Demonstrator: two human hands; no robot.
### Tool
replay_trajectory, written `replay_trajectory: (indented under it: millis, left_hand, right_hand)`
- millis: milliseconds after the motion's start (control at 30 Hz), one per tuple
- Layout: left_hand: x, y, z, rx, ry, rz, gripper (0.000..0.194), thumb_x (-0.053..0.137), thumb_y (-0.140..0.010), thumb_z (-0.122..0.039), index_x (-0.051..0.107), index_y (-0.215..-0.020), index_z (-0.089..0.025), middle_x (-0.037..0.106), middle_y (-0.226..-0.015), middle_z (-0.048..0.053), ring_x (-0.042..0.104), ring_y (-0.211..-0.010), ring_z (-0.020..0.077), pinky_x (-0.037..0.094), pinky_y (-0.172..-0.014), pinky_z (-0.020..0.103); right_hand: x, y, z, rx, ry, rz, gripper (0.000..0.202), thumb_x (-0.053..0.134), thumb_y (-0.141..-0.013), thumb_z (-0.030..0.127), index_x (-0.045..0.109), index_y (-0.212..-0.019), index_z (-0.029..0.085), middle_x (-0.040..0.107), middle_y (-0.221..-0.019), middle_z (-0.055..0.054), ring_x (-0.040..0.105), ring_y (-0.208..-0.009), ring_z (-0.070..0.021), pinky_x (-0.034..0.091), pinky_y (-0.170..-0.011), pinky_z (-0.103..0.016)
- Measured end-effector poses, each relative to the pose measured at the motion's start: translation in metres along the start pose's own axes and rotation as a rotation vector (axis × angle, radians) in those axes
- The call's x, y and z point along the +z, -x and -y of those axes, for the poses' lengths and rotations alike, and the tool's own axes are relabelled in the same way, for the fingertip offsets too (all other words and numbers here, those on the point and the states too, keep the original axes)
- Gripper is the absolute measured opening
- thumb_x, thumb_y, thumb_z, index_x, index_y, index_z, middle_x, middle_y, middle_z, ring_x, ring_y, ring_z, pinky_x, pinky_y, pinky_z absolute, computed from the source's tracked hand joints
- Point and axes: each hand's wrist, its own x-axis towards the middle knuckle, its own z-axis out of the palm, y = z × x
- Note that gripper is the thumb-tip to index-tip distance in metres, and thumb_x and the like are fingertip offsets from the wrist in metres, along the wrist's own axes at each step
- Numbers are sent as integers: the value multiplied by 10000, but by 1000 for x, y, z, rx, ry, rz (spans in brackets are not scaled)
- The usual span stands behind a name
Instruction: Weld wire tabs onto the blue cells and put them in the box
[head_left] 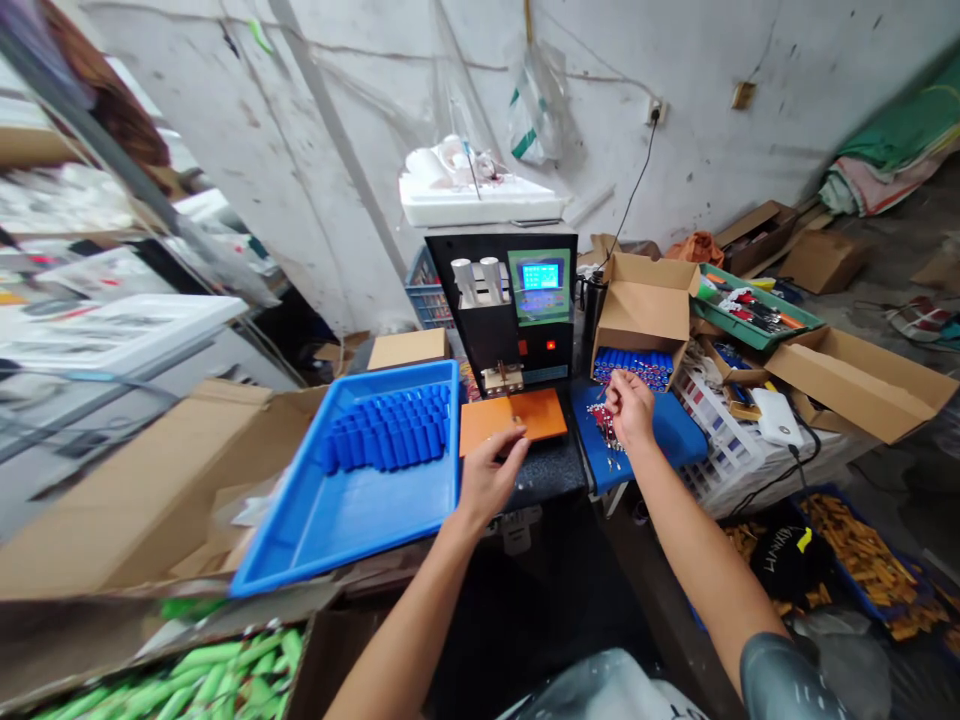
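My left hand (pixel 489 478) is over the front edge of an orange plate (pixel 551 412), fingers curled together; any small thing at the fingertips is too small to name. The plate lies at the foot of a black machine (pixel 480 345) with a lit screen (pixel 541 277) and metal welding tips (pixel 504 377). My right hand (pixel 632 408) is pinched closed above a blue mat (pixel 679 428), beside a small pile of red and metallic pieces (pixel 604 425). What it pinches cannot be made out. Behind it, an open cardboard box (pixel 646 300) holds blue cylindrical cells (pixel 634 366).
To the left, a blue tray (pixel 337 535) holds rows of blue cylindrical cells (pixel 390 430). Green wrapped cells (pixel 225 670) fill a box at lower left. On the right stand a white basket (pixel 724 455), a white device (pixel 776 418) with a cable and a green tray (pixel 780 335).
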Motion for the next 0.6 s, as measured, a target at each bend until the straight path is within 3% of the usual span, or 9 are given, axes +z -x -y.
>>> replay_trajectory:
  millis: [133, 267, 467, 600]
  left_hand:
    - [26, -1, -22, -56, 139, 20, 312, 662, -802, -415, 713, -975, -161, 727, -880, 58, 648, -746, 161, 526, -730, 288]
    - [39, -1, -21, -158, 315, 45, 259, 684, -778, -389, 712, -877, -152, 720, -825, 54, 643, -740, 160, 511, -725, 277]
    - [37, 8, -7, -197, 392, -5, 213, 669, -789, -367, 671, -805, -154, 660, -753, 27, 595, -699, 139, 472, -691, 255]
    - [24, 9, -9, -204, 350, 11, 211, 628, -817, -362, 615, -769, -157, 589, -702, 2, 529, -663, 120, 424, -649, 236]
  right_hand:
    - [24, 36, -14, 122, -72, 105, 293, 781, -676, 372, 562, -733, 186, 445, -588, 55, 366, -467, -51, 232, -376, -168]
    - [40, 58, -25, 202, -124, 145, 292, 785, -681, 374, 565, -717, 185, 439, -549, 59, 348, -451, -48, 223, -381, -169]
    - [42, 67, -39, 235, -84, 160, 283, 761, -702, 388, 569, -738, 183, 442, -535, 60, 352, -457, -54, 233, -398, -179]
    - [34, 68, -46, 241, 61, 260, 280, 719, -737, 429, 595, -793, 184, 501, -608, 44, 391, -474, -61, 277, -421, -198]
